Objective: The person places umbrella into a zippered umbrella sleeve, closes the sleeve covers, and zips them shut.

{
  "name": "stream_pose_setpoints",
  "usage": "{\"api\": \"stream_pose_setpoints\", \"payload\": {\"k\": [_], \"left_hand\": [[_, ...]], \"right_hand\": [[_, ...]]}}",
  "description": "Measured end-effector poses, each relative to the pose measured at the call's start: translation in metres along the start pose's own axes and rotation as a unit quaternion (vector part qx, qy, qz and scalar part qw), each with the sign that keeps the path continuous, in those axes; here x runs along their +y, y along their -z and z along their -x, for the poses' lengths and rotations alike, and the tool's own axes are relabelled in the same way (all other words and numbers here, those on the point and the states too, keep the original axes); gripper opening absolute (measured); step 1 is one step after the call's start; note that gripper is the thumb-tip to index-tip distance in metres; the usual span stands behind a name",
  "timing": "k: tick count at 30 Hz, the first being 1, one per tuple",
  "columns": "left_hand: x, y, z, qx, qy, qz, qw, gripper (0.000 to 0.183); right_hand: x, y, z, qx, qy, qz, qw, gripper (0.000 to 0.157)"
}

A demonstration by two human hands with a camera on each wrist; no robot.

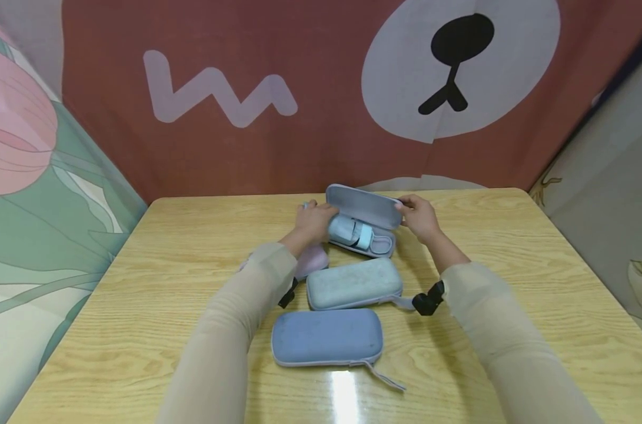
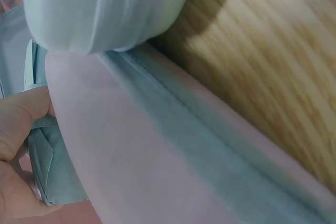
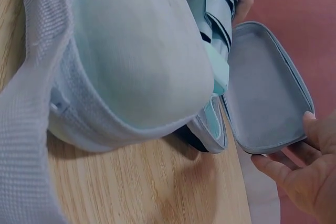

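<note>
At the back of the table stands a grey-blue zip case (image 1: 384, 247) with its lid (image 1: 363, 206) raised. Inside lies a folded pale-blue umbrella (image 1: 343, 229) with a light teal handle (image 1: 364, 235). My left hand (image 1: 314, 222) grips the umbrella's far-left end, thumb and fingers around the folded fabric (image 2: 58, 166) in the left wrist view. My right hand (image 1: 420, 220) pinches the lid's right edge between thumb and fingers, plainly seen in the right wrist view, where the lid's grey inside (image 3: 268, 87) shows.
A closed pale-green case (image 1: 355, 284) lies just in front of the open one, its strap (image 1: 402, 302) to the right. Nearer is a closed blue case (image 1: 327, 337). A lilac case (image 1: 311, 262) is partly hidden under my left forearm. A printed curtain (image 1: 321, 147) hangs behind the table.
</note>
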State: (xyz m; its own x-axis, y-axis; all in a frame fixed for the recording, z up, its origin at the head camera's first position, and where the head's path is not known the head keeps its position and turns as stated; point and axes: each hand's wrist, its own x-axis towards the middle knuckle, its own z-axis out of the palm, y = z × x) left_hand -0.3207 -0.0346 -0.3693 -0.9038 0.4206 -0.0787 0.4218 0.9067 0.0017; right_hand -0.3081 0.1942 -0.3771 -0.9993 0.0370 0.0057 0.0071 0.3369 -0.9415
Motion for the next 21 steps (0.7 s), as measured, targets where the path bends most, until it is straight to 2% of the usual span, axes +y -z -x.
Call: {"api": "stream_pose_setpoints", "payload": {"k": [21], "left_hand": [[0.0098,0.0001,-0.0085,-0.026,-0.024,-0.011,0.9993,0.063]], "right_hand": [[0.0019,-0.0054,-0.0058,0.010,0.004,0.005,1.000,0.033]]}}
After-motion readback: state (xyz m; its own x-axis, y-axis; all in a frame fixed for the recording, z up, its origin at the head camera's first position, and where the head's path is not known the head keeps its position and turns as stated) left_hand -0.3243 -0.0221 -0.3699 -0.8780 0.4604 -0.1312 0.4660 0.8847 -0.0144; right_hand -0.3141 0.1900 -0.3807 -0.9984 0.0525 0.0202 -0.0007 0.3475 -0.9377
